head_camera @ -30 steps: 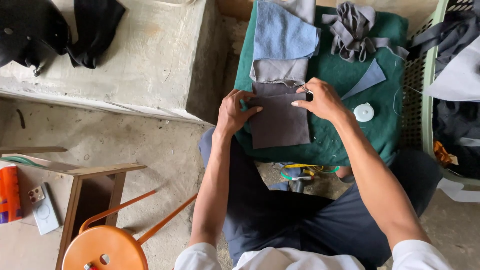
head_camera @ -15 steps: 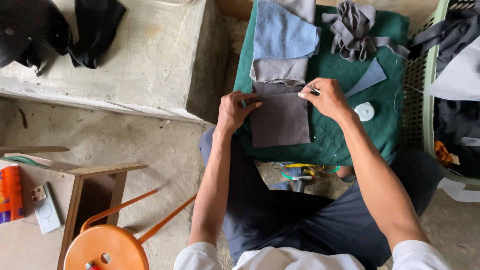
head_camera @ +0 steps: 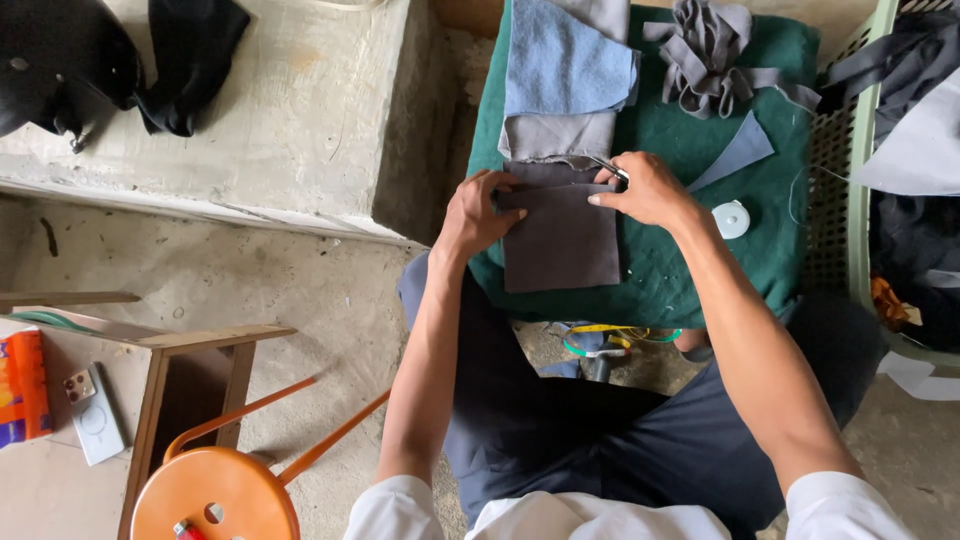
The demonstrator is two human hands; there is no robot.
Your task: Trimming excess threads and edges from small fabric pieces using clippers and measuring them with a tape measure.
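A dark grey square of cloth lies on a green-covered work surface. My left hand pinches the cloth's upper left edge. At the upper right corner my right hand is closed around small metal scissors, whose tips point left along the cloth's top edge. Just above lie a lighter grey piece and a blue piece of cloth. A bundle of grey strips and a blue triangular scrap rest farther right.
A white round tape measure sits right of my right hand. A green plastic basket of dark clothes stands at the right. A concrete ledge with black items is at the left; an orange stool and wooden furniture stand lower left.
My right hand has shifted slightly up and left along the top edge of the dark grey cloth. My left hand keeps its hold on the left edge.
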